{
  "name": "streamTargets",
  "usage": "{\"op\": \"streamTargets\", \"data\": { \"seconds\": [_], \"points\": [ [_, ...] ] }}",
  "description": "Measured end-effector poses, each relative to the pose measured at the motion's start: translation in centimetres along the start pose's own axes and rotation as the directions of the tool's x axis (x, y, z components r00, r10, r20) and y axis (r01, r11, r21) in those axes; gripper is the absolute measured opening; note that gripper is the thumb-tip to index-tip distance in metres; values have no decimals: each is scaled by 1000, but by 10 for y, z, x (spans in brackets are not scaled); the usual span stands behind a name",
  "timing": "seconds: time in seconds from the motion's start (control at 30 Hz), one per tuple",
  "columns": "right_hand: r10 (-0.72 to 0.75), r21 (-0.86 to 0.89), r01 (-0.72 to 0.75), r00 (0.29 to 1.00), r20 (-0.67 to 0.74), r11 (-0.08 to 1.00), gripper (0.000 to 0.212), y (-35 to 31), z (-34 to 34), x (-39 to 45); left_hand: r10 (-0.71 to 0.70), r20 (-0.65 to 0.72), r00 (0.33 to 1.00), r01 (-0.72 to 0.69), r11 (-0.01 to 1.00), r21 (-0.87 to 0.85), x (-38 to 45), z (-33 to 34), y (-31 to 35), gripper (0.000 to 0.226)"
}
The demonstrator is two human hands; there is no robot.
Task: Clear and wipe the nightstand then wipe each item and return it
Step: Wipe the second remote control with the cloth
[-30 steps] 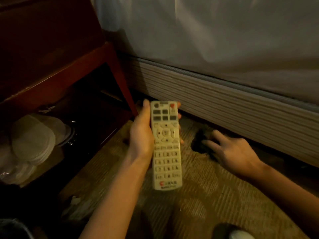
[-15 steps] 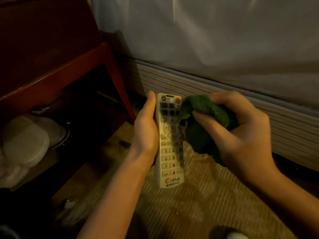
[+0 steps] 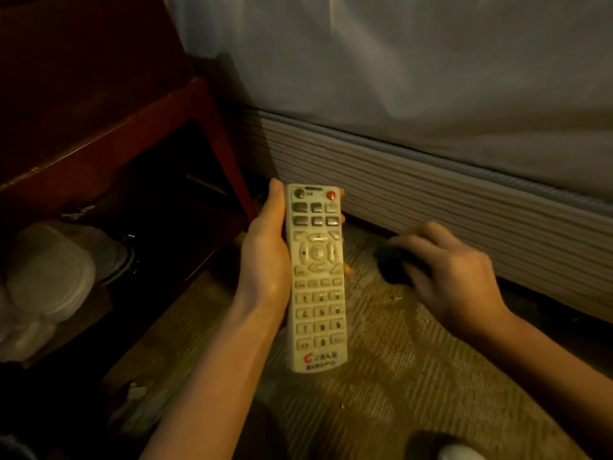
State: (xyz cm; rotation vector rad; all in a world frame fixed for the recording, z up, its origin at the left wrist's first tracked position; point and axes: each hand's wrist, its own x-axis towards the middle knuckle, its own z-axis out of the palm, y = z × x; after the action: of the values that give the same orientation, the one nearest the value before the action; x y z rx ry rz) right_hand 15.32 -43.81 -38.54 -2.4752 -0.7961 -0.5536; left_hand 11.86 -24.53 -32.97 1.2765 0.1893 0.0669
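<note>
Cream remote [image 3: 316,277] gripped in left hand [image 3: 265,260] (near nightstand [image 3: 212,134] leg), right hand [image 3: 454,277] clutching dark cloth [image 3: 393,265] on carpet [image 3: 398,376]

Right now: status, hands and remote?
Left hand grips remote, buttons up. Right hand on dark cloth on carpet by the bed. Nothing blocking.

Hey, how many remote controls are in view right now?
1. The remote control is held upright in the left hand, above the carpet. Others may be hidden in the dark nightstand shelf.
</note>
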Motion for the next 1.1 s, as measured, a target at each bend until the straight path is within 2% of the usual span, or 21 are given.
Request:
{"op": "streamTargets", "data": {
  "seconds": [0.07, 0.13, 0.23, 0.37, 0.5, 0.57, 0.63, 0.67, 0.73, 0.83, 0.9, 0.97, 1.07, 1.1],
  "points": [
    [2, 180, 23, 991, -135, 983, 27, -17, -17, 10, -22, -22, 1000, 22, 999, 23, 2, 2, -9, 59],
    [-134, 198, 177, 968, -213, 964, 28, -44, -32, 23, -79, -4, 997, 79, 996, -51, 1, 8, -18, 57],
    [-368, 114, 382, 922, -122, 917, 24, -64, -27, 28, -100, -22, 995, 95, 984, -154, -1, 12, -25, 62],
    [-375, 54, 376, 927, -16, 925, 23, -43, -10, 15, -58, -100, 993, 62, 997, 37, 2, 2, -33, 53],
    [-281, -125, 311, 937, 208, 942, 18, -6, 5, 11, -181, -138, 974, 186, 982, 21, 2, -5, -35, 56],
    [-176, -56, 186, 972, 156, 981, 22, -2, 0, 12, -177, -120, 977, 177, 984, -8, 5, -6, -32, 57],
    [-120, 114, 119, 993, 1, 986, 29, -11, -13, 15, -146, -129, 981, 145, 989, -21, 8, -7, -32, 57],
    [-134, 182, 141, 990, -53, 973, 29, -21, -19, 16, -127, -134, 983, 123, 992, -37, 9, -7, -33, 56],
    [-252, 212, 264, 964, -84, 941, 31, -42, -27, 18, -122, -128, 984, 110, 989, -97, 6, -5, -34, 53],
    [-441, 138, 437, 898, -2, 889, 34, -59, -18, 17, -206, -78, 975, 183, 955, -235, 1, -2, -35, 52],
    [-452, 142, 441, 891, 48, 886, 34, -55, -6, 12, -249, -50, 967, 231, 944, -235, 0, -4, -35, 57],
    [-448, 116, 439, 891, 71, 891, 33, -41, 2, 8, -237, -70, 969, 226, 965, -137, 0, -6, -33, 60],
    [-445, -17, 458, 871, 209, 889, 25, -7, 10, 7, -229, -96, 969, 219, 970, -100, 1, -12, -27, 62],
    [-409, -60, 437, 876, 253, 898, 30, 3, 9, 8, -212, -91, 973, 204, 974, -95, 3, -14, -26, 63]
  ]
}}
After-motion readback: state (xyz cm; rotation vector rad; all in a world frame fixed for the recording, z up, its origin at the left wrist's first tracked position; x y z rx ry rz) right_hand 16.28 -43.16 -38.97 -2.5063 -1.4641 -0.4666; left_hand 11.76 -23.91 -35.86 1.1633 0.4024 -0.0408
